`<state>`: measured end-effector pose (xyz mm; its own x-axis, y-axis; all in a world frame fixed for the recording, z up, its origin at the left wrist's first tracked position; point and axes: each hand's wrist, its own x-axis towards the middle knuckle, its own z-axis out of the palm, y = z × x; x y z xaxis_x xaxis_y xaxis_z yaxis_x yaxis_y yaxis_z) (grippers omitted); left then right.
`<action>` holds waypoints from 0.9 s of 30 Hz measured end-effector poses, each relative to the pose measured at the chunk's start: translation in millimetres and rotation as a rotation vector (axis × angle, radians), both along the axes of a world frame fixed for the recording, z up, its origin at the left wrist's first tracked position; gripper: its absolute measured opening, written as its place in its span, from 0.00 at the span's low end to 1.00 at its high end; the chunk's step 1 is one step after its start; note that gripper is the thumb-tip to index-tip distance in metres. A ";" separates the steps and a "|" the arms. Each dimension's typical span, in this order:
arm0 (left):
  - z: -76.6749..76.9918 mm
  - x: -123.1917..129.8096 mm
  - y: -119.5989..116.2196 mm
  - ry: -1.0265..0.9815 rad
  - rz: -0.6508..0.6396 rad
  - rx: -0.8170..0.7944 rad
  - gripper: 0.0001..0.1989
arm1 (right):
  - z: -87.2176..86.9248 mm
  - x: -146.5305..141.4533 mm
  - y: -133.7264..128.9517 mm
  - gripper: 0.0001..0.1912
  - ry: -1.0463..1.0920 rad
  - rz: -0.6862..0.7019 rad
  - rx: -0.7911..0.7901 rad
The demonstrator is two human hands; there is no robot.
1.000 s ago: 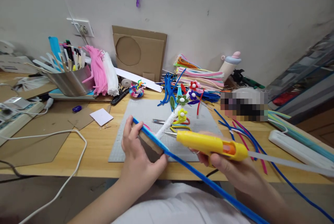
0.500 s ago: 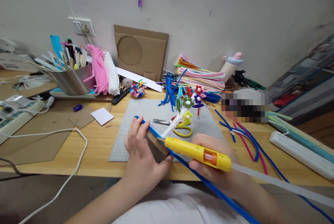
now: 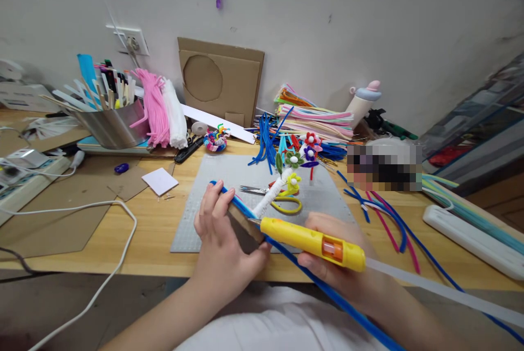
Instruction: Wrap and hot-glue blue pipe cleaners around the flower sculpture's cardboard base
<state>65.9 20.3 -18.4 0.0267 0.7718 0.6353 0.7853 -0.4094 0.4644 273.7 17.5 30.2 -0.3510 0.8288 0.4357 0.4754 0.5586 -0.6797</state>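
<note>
My left hand grips a small cardboard piece, its fingers over the far edge and thumb at the near end. A blue pipe cleaner lies along the piece's upper edge, and its long free end trails towards me. In my right hand is a yellow hot glue gun with a pale glue stick in its back. The nozzle tip is at the cardboard's edge beside the blue pipe cleaner. Just behind, a white wrapped stem bears pipe-cleaner flowers; where its base attaches is partly hidden.
Yellow-handled scissors lie on the grey cutting mat. Loose blue and pink pipe cleaners are to the right, near a white power strip. A metal holder stands at the left; a white cable crosses the front edge.
The glue gun has shifted slightly right and down, its tip sliding a little along the cardboard's edge. My left hand keeps almost the same place.
</note>
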 end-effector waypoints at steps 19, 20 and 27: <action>0.2 -0.7 2.3 -0.009 0.017 0.003 0.44 | -5.8 11.1 -7.3 0.29 -0.089 -0.039 -0.047; 0.3 -0.9 2.5 -0.009 0.017 0.003 0.44 | -6.9 12.0 -7.6 0.29 -0.091 -0.043 -0.042; 0.2 -2.6 2.9 -0.017 0.019 0.004 0.44 | -16.1 16.9 -9.0 0.27 -0.091 -0.035 -0.046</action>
